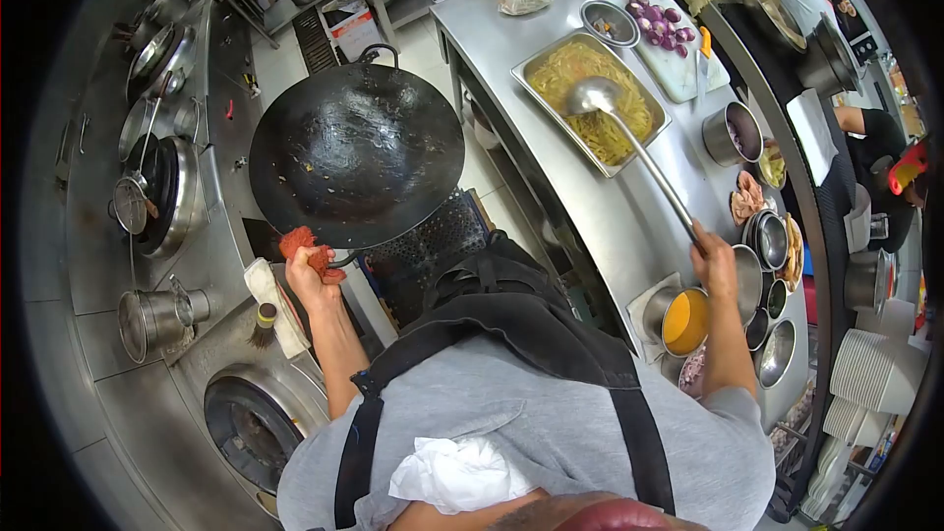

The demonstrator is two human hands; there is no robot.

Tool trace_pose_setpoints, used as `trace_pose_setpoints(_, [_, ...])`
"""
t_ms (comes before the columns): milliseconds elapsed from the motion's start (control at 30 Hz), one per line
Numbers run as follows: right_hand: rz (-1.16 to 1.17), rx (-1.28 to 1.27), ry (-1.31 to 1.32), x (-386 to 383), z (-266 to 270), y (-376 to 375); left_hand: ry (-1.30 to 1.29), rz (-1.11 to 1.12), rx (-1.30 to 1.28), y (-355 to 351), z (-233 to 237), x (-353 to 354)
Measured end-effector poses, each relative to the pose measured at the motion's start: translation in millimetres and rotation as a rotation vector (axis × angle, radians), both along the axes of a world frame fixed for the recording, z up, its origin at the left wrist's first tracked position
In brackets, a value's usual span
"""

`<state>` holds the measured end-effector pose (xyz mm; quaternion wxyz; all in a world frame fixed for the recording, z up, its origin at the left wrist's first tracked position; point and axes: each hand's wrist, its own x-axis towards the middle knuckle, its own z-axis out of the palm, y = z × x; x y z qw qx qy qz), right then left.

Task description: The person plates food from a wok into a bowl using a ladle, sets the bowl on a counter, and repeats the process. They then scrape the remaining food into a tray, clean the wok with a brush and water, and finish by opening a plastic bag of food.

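Note:
At the lower left rim of a large black wok [356, 152], my left hand [313, 285] is closed on a red cloth [303, 242], which wraps the near loop handle. The wok's inside looks wet, with a few food scraps. My right hand [715, 264] grips the end of a long metal ladle [594, 95]. Its bowl rests over yellowish strips of food, perhaps noodles [560, 71], in a rectangular metal tray [621, 173] on the steel counter. Below my right hand stands a pot of orange liquid [685, 321].
Purple onions [664, 22] and an orange-handled knife [703, 64] lie on a white cutting board [678, 74]. Metal bowls [772, 239] crowd the counter's right side. A stove with a brush [264, 324] and a strainer [130, 206] runs along the left. Another person's arm [854, 120] shows far right.

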<state>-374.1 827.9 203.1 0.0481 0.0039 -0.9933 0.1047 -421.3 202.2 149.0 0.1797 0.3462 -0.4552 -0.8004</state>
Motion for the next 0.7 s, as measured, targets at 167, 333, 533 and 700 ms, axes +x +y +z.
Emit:
trace_pose_setpoints(167, [-0.062, -0.179, 0.043, -17, -14, -34, 0.000, -0.016, -0.042, -15, -2, 22])
trace_pose_setpoints(333, [-0.259, -0.210, -0.044, 26, 13, -59, 0.004, -0.020, -0.073, -29, -14, 43])
trace_pose_setpoints(533, [-0.388, -0.270, -0.104, 64, -20, -86, 0.047, -0.059, -0.069, -34, -19, 48])
trace_pose_setpoints(700, [-0.287, -0.294, -0.029, 104, -20, -103, 0.028, -0.065, -0.069, -33, -21, 49])
